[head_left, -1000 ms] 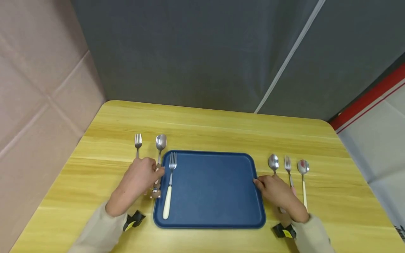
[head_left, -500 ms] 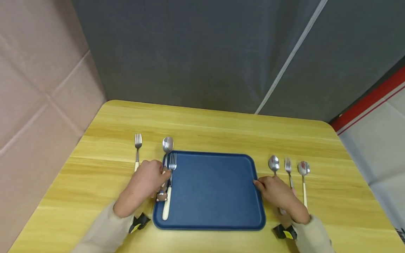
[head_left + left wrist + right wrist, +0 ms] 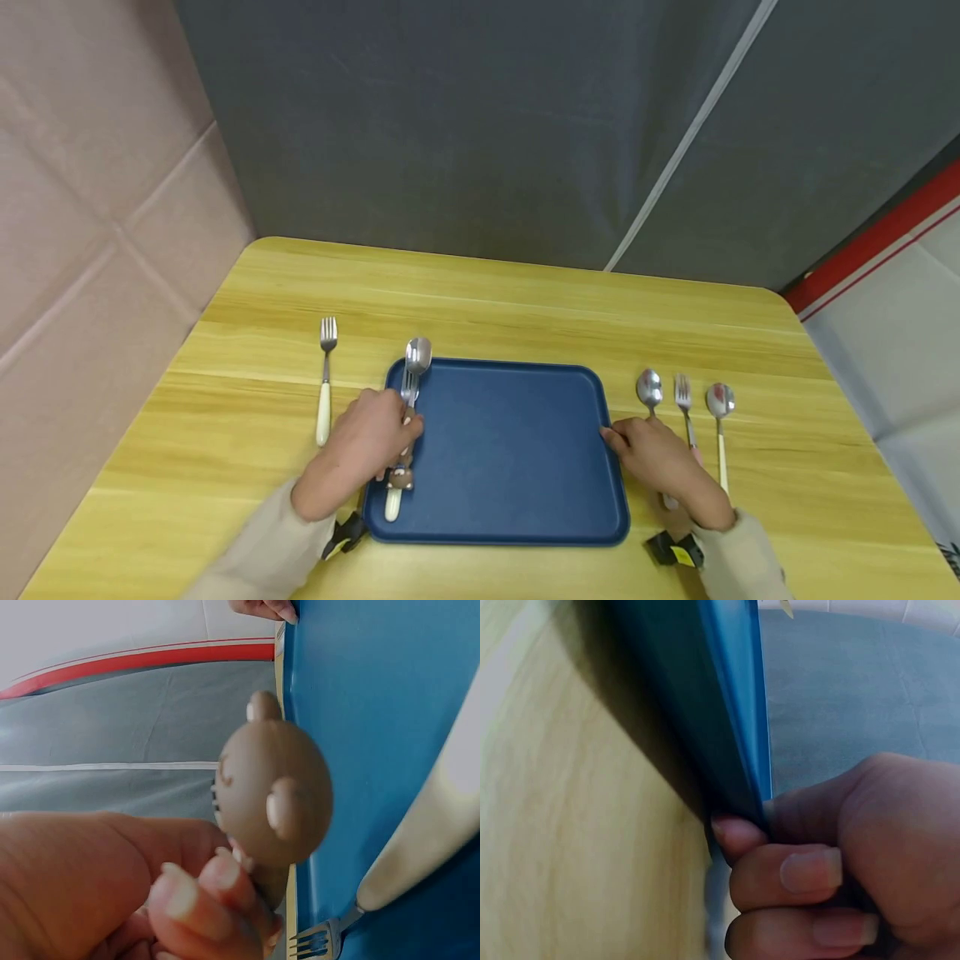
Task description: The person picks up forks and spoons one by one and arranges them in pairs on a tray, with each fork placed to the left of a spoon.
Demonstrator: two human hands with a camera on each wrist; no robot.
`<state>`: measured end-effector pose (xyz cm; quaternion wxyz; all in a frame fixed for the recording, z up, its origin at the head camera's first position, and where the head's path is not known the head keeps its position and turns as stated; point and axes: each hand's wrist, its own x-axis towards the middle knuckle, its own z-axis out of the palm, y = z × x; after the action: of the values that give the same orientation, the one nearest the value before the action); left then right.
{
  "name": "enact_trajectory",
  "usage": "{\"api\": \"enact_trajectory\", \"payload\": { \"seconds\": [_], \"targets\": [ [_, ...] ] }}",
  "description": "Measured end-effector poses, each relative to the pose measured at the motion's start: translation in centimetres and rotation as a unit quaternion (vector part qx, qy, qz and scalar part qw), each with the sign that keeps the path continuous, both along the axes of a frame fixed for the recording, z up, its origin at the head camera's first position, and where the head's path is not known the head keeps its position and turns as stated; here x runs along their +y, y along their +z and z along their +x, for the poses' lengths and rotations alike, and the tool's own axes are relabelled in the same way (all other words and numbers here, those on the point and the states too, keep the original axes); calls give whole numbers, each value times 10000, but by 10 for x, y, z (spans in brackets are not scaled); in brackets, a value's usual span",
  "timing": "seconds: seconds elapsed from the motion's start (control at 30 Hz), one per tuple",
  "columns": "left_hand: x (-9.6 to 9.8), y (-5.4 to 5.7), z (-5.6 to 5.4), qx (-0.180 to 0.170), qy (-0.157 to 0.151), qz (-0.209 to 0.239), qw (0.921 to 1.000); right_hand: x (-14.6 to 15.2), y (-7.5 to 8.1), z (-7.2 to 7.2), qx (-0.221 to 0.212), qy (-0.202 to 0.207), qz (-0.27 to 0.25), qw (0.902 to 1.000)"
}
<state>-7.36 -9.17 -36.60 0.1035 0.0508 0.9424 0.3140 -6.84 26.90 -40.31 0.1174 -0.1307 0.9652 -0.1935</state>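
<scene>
My left hand (image 3: 367, 446) pinches a spoon (image 3: 417, 356) by its brown handle, which ends in a bear head (image 3: 277, 787). Spoon and hand are over the left side of the blue tray (image 3: 517, 450). Beneath them on the tray lies a fork with a cream handle (image 3: 392, 505), partly covered by the spoon in the head view; its tines (image 3: 315, 943) show in the left wrist view. My right hand (image 3: 652, 454) grips the tray's right rim, thumb on top and a fingertip under the edge (image 3: 739, 836).
Left of the tray, another cream-handled fork (image 3: 324, 408) lies on the wooden table (image 3: 480, 308). To the right are a spoon (image 3: 649, 388) partly behind my right hand, a fork (image 3: 682, 393) and a cream-handled spoon (image 3: 721, 402). A grey panel (image 3: 450, 133) stands behind the table.
My left hand has moved right with the bear-handled spoon, from the tray's left edge to over the fork on the tray. My right hand has stayed at the rim.
</scene>
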Motion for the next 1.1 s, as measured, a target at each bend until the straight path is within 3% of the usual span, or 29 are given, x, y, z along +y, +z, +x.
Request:
{"api": "enact_trajectory", "payload": {
  "seconds": [0.37,0.77,1.1],
  "targets": [
    [7,-4,3,-167,-130,178,9996,1,0,-1,53,-26,48,10000],
    [13,-11,6,-20,-349,-84,9994,1,-1,-1,59,-3,19,10000],
    [14,-14,7,-163,-422,-30,9990,-1,-1,-1,31,-43,33,10000]
  ]
}}
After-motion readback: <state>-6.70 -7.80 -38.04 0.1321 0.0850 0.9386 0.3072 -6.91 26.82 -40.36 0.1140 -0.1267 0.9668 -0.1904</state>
